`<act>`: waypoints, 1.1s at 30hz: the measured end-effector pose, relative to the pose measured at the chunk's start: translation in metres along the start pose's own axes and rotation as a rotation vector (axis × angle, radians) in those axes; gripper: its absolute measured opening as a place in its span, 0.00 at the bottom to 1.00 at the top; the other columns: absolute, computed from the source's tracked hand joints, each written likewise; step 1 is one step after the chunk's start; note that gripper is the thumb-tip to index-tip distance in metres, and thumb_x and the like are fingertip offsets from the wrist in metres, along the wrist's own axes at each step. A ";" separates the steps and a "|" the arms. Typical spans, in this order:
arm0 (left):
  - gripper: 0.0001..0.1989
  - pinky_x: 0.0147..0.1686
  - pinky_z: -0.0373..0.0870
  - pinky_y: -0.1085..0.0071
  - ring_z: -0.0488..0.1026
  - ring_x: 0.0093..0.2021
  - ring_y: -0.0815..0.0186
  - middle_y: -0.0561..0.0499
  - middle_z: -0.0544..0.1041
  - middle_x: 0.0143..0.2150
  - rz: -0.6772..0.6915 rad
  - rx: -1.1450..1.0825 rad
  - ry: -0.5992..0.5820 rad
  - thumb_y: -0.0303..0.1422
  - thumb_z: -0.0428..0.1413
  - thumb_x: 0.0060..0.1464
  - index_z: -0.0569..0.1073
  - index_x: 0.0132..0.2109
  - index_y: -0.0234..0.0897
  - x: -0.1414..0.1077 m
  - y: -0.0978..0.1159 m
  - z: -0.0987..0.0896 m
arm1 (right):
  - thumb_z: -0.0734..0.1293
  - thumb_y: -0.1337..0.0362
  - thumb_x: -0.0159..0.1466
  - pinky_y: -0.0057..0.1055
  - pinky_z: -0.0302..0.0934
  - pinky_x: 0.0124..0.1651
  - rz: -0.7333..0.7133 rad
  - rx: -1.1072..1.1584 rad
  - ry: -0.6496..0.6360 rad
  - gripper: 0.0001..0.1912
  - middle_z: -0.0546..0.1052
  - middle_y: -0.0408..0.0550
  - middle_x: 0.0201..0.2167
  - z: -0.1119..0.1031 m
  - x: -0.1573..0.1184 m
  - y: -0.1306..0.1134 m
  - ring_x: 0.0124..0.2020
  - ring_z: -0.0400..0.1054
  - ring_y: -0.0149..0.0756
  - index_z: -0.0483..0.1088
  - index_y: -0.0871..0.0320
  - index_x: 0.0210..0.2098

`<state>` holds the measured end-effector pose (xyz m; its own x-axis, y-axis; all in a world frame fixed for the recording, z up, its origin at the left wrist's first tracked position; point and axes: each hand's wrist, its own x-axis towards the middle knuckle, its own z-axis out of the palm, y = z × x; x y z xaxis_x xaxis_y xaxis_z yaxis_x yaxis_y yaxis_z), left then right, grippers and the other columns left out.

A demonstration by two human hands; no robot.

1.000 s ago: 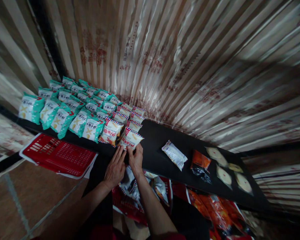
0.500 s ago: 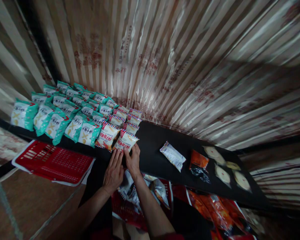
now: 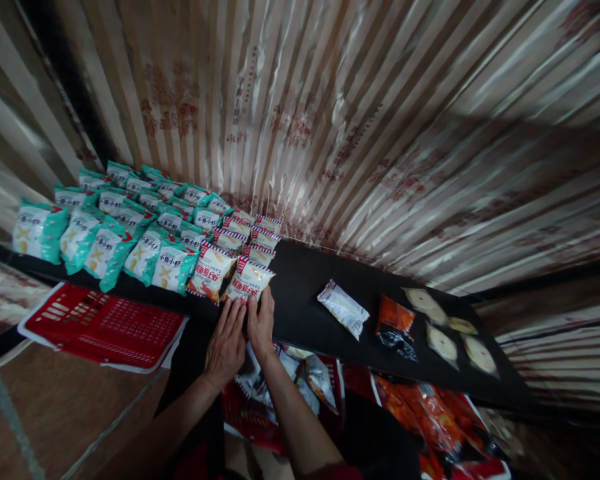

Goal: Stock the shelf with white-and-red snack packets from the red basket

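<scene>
Just below and left of the head view's centre, a white packet with red lettering point(image 3: 247, 281) stands tilted at the front of its row on the black counter point(image 3: 300, 280). My left grip point(image 3: 226, 347) touches its lower edge with fingers stretched out and close together; my right grip point(image 3: 261, 325) is at its lower right corner, fingers bent and thumb in front. I cannot tell whether either one pinches it. A matching packet point(image 3: 210, 273) stands just beside it on the left, and teal packets point(image 3: 173, 265) fill the counter towards the frame's left. Right of centre lie a pale packet point(image 3: 343, 309) and an orange-and-black packet point(image 3: 396, 319). Silvery packets point(image 3: 323, 380) sit in a red basket point(image 3: 245, 417) at lower centre.
</scene>
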<state>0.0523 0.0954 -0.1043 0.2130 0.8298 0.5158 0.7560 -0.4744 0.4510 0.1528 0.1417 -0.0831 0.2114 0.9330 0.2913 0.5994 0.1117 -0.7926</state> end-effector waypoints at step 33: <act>0.20 0.56 0.66 0.57 0.63 0.59 0.59 0.43 0.70 0.55 0.057 -0.140 -0.046 0.23 0.43 0.56 0.68 0.54 0.35 -0.032 0.008 -0.013 | 0.54 0.58 0.66 0.42 0.58 0.56 0.003 0.056 0.120 0.22 0.68 0.56 0.54 -0.031 -0.062 0.006 0.55 0.61 0.39 0.62 0.60 0.56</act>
<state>0.0435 0.0613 -0.1080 0.2839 0.8115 0.5108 0.6488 -0.5548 0.5208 0.1667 0.0740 -0.0895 0.3060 0.8862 0.3479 0.5552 0.1308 -0.8214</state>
